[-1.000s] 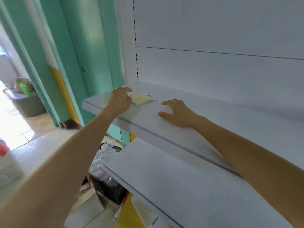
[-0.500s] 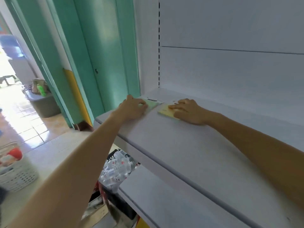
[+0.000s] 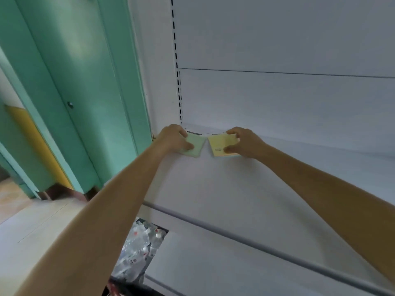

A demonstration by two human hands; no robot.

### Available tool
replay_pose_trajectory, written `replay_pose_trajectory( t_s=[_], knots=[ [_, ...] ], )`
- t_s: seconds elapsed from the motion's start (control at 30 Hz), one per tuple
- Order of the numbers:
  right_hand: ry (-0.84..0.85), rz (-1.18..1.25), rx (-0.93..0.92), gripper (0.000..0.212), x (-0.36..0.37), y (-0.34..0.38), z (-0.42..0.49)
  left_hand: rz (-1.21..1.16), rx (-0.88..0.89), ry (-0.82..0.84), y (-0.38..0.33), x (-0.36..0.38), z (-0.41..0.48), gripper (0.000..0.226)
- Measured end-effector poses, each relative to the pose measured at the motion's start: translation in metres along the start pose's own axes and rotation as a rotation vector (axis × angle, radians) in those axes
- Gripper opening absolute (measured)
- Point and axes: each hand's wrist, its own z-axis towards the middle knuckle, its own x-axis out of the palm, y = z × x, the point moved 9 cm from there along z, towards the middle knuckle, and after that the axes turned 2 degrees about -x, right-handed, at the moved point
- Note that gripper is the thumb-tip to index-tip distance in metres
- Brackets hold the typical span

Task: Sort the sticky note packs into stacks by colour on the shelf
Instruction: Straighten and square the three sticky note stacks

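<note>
Here the left grip [image 3: 173,138] pinches a pale green pack [image 3: 195,148] between curled fingers and thumb, and the right grip [image 3: 245,142] likewise pinches a yellow pack [image 3: 222,144]. Both thin, square paper blocks lie flat, just apart, at the back left corner of the smooth white shelf [image 3: 235,189]. The two colours look separated; no further packs show.

head camera, looking forward and down, close over white shelf [image 3: 235,189]

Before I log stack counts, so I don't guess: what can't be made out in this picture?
Head view:
Green pack: left part hidden under the left hand; layers too blurred to count.
Yellow pack: print too small; right edge under the right hand.
Bottles: cut off by the shelf.
</note>
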Motion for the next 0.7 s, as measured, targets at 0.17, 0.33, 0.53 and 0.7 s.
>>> replay_pose_trajectory(
  t_s=[0.17, 0.33, 0.53, 0.7],
  knots=[
    [-0.157, 0.174, 0.083, 0.054, -0.009, -0.004, -0.019, -0.316, 0.030, 0.026, 0.007, -0.005, 0.000, 0.040],
    [-0.264, 0.374, 0.167, 0.053, -0.023, -0.025, -0.048, -0.666, 0.037, 0.069, -0.003, 0.001, -0.011, 0.043],
    [-0.464, 0.378, 0.253, 0.056, -0.061, -0.061, -0.107, -0.884, 0.079, 0.188, -0.058, 0.033, -0.033, 0.043],
    [-0.620, 0.357, 0.339, 0.056, -0.108, -0.109, -0.180, -0.952, 0.149, 0.300, -0.133, 0.075, -0.062, 0.041]
  ],
)
